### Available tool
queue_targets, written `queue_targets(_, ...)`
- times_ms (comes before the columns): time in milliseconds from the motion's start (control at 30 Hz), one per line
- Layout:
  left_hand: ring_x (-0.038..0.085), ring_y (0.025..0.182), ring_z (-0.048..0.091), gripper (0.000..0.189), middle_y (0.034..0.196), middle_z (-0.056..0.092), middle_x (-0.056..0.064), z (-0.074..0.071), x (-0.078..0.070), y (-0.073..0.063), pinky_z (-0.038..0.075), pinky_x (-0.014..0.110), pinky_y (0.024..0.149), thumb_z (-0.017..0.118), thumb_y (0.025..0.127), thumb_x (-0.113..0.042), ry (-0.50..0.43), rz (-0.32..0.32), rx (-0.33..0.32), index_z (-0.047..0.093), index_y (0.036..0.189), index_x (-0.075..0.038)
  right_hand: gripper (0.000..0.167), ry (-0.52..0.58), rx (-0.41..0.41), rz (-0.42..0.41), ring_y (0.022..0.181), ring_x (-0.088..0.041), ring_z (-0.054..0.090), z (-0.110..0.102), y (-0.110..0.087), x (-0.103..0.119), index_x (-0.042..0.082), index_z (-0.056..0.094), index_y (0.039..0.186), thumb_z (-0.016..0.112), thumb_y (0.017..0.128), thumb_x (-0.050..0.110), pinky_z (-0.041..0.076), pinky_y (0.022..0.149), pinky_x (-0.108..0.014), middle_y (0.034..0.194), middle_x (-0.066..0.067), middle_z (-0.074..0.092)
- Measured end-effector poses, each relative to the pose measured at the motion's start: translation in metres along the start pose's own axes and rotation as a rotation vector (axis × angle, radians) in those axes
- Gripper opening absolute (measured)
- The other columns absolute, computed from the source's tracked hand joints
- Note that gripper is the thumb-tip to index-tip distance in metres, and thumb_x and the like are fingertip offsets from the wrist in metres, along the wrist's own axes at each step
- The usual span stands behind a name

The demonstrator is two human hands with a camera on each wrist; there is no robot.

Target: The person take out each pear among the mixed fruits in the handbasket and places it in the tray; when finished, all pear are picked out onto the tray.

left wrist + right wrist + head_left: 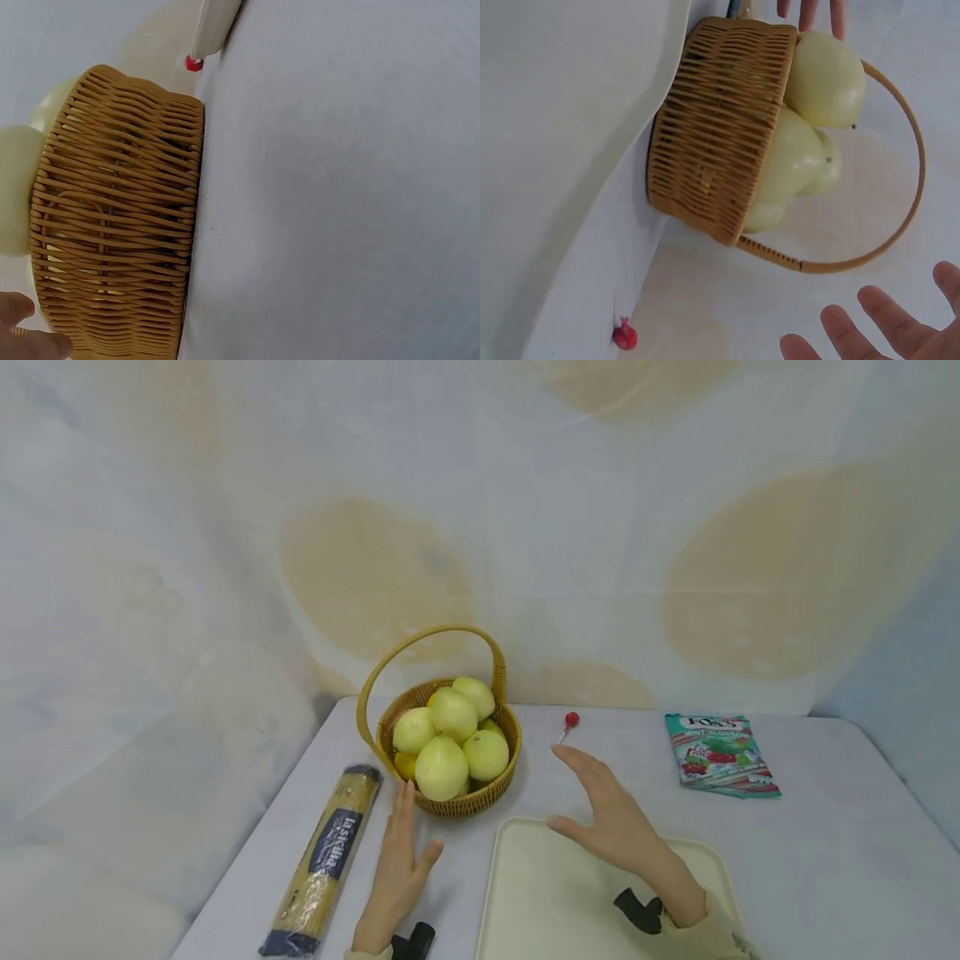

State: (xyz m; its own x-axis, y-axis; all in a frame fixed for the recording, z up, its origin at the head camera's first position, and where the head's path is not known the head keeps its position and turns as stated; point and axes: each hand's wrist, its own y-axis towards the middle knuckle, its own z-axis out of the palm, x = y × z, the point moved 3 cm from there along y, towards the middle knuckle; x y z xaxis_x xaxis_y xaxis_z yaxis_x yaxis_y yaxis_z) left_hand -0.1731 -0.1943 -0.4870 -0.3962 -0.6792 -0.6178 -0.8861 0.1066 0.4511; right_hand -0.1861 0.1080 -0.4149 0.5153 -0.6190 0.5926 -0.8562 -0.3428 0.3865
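A wicker basket [465, 806] with a tall arched handle holds several pale green round fruits [441, 768] and some yellow ones low among them. My left hand [397, 868], fingers extended, is at the near left of the basket, its fingertips overlapping the rim in the head view. Over the tray's far part hovers my right hand [618, 822], thumb spread from the fingers, with nothing in it. In the right wrist view the right fingers [896, 322] are spread beside the basket's handle [919, 165]. Just beyond the right fingertips lies a red lollipop [572, 720].
A cream tray [540, 893] sits at the front, under the right hand. Left of the left hand lies a long pack of spaghetti [326, 860]. A green candy bag [722, 756] marked FOX'S is at the back right. A patterned cloth [555, 568] hangs behind the table.
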Motion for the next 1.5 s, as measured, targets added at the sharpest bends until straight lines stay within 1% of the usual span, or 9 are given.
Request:
queue_targets(267, 0.049, 0.144, 0.02, 0.083, 0.162, 0.011, 0.022, 0.001, 0.003, 0.002, 0.023, 0.069, 0.11, 0.062, 0.092, -0.026, -0.018, -0.014, 0.026, 0.012, 0.156, -0.006, 0.083, 0.061, 0.01, -0.099, 0.139, -0.034, 0.039, 0.024, 0.027, 0.021, 0.021, 0.027, 0.153, 0.073, 0.085, 0.036, 0.043, 0.103, -0.058, 0.154, -0.008, 0.037)
queue_targets(367, 0.046, 0.145, 0.019, 0.081, 0.162, 0.008, 0.021, 0.001, 0.004, 0.003, 0.024, 0.068, 0.11, 0.06, 0.094, -0.027, -0.039, -0.034, 0.044, 0.011, 0.156, -0.008, 0.081, 0.085, 0.006, -0.14, 0.138, -0.033, 0.04, 0.03, 0.037, 0.029, 0.021, 0.028, 0.153, 0.072, 0.086, 0.035, 0.044, 0.102, -0.058, 0.153, -0.009, 0.038)
queue_targets(567, 0.044, 0.146, 0.018, 0.078, 0.164, 0.004, 0.016, 0.003, 0.006, 0.004, 0.025, 0.069, 0.109, 0.052, 0.098, -0.041, -0.078, -0.072, 0.065, 0.009, 0.157, -0.013, 0.078, 0.143, -0.005, -0.185, 0.134, -0.034, 0.044, 0.042, 0.052, 0.04, 0.018, 0.03, 0.152, 0.069, 0.088, 0.038, 0.044, 0.101, -0.059, 0.15, -0.012, 0.041)
queue_targets(700, 0.044, 0.146, 0.018, 0.078, 0.164, 0.003, 0.014, 0.004, 0.005, 0.004, 0.027, 0.069, 0.108, 0.051, 0.099, -0.04, -0.086, -0.083, 0.07, 0.009, 0.157, -0.012, 0.075, 0.208, -0.014, -0.206, 0.128, -0.034, 0.048, 0.051, 0.059, 0.046, 0.012, 0.033, 0.15, 0.066, 0.09, 0.042, 0.046, 0.097, -0.059, 0.149, -0.012, 0.043)
queue_targets(833, 0.044, 0.146, 0.018, 0.077, 0.165, 0.003, 0.013, 0.004, 0.006, 0.005, 0.027, 0.071, 0.107, 0.051, 0.099, -0.041, -0.091, -0.103, 0.073, 0.008, 0.157, -0.013, 0.076, 0.301, 0.0, -0.192, 0.128, -0.037, 0.047, 0.062, 0.065, 0.05, 0.008, 0.032, 0.15, 0.063, 0.091, 0.045, 0.048, 0.093, -0.057, 0.149, -0.014, 0.042)
queue_targets(1000, 0.045, 0.145, 0.02, 0.078, 0.165, 0.003, 0.012, 0.004, 0.007, 0.005, 0.028, 0.072, 0.106, 0.05, 0.099, -0.044, -0.095, -0.128, 0.077, 0.009, 0.157, -0.013, 0.075, 0.398, 0.017, -0.158, 0.129, -0.041, 0.045, 0.076, 0.072, 0.052, 0.008, 0.028, 0.151, 0.064, 0.092, 0.038, 0.048, 0.093, -0.058, 0.151, -0.016, 0.038)
queue_targets(1133, 0.045, 0.146, 0.019, 0.078, 0.164, 0.004, 0.013, 0.004, 0.007, 0.006, 0.027, 0.072, 0.107, 0.05, 0.099, -0.044, -0.112, -0.126, 0.078, 0.009, 0.157, -0.013, 0.078, 0.402, 0.035, -0.111, 0.133, -0.04, 0.042, 0.083, 0.078, 0.054, 0.01, 0.025, 0.153, 0.063, 0.092, 0.042, 0.048, 0.096, -0.058, 0.154, -0.015, 0.035)
queue_targets(1267, 0.044, 0.146, 0.017, 0.078, 0.164, 0.004, 0.015, 0.005, 0.007, 0.007, 0.025, 0.071, 0.108, 0.051, 0.099, -0.04, -0.126, -0.115, 0.074, 0.008, 0.157, -0.013, 0.08, 0.425, 0.04, -0.079, 0.136, -0.039, 0.039, 0.089, 0.084, 0.057, 0.01, 0.023, 0.153, 0.065, 0.092, 0.04, 0.048, 0.097, -0.059, 0.155, -0.014, 0.032)
queue_targets(1500, 0.043, 0.147, 0.017, 0.077, 0.164, 0.005, 0.014, 0.005, 0.007, 0.007, 0.026, 0.068, 0.11, 0.052, 0.099, -0.037, -0.109, -0.12, 0.068, 0.009, 0.157, -0.012, 0.08, 0.378, 0.012, -0.098, 0.14, -0.036, 0.036, 0.1, 0.089, 0.061, 0.005, 0.025, 0.151, 0.064, 0.092, 0.042, 0.037, 0.11, -0.056, 0.155, -0.016, 0.033)
